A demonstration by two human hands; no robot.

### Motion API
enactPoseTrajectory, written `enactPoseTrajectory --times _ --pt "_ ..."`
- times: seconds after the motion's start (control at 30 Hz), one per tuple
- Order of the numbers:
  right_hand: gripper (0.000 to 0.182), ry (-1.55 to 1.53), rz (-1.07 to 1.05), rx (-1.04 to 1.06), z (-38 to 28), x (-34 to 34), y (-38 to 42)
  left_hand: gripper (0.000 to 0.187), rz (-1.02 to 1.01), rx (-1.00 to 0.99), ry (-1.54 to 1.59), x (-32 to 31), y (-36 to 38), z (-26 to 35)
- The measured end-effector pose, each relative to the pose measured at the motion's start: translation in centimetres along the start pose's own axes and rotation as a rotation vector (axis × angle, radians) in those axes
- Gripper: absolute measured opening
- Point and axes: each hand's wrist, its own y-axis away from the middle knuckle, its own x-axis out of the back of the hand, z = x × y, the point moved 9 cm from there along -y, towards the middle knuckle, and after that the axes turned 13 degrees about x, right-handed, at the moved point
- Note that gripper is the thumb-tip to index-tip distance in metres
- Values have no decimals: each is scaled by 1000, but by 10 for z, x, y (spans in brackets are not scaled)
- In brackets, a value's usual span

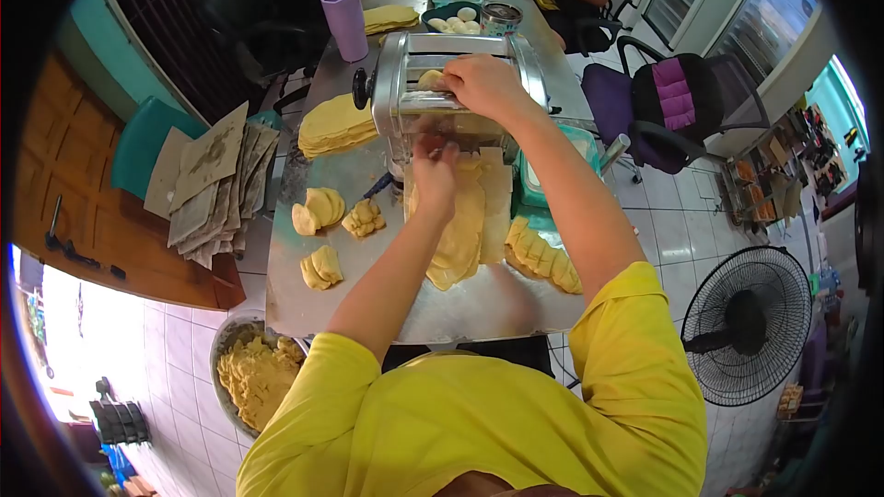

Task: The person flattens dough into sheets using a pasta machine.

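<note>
A worker feeds dough (pixel 429 80) into a metal roller machine (pixel 460 97) with the right hand (pixel 483 85) closed over the piece at the top slot, while the left hand (pixel 433 170), fingers curled, catches the flattened sheet (pixel 460 230) emerging just below; steady feeding and gentle support likely keep it untorn on the steel surface (pixel 368 304).

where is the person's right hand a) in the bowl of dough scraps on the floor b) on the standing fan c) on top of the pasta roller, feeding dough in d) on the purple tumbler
c, the right hand rests on top of the pasta roller, pressing a piece of dough into its slot, while the left hand is below at the dough sheet coming out.
</note>
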Motion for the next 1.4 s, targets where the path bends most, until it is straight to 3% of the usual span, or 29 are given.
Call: enactPoseTrajectory --times 0.1,0.23,0.43,0.53,0.6,0.8,1.0,1.13,1.4 --pt "21 17 -53 -5 2 0 -4 30 18 -62 286 -7 -9 23" --pt "17 -1 -109 -31 0 -3 -5 32 104 -43 325 -10 -7 29" --pt "17 -67 35 -81 4 3 2 32 128 -7 396 0 -9 21" --pt "16 -75 2 -67 0 5 2 25 -29 -48 364 -3 -2 25" --pt "16 -50 36 -26 -2 5 2 15 -118 121 318 -7 0 13" --pt "15 -84 105 -10 -2 7 3 13 -179 139 386 -3 8 17" --pt "15 -31 48 13 -5 5 0 13 -311 308 537 -9 -7 0" --pt "16 -149 137 -20 -5 12 5 19 -341 292 517 -15 -1 11" --pt "17 -58 47 11 -3 -1 2 23 -369 284 391 -10 28 9"
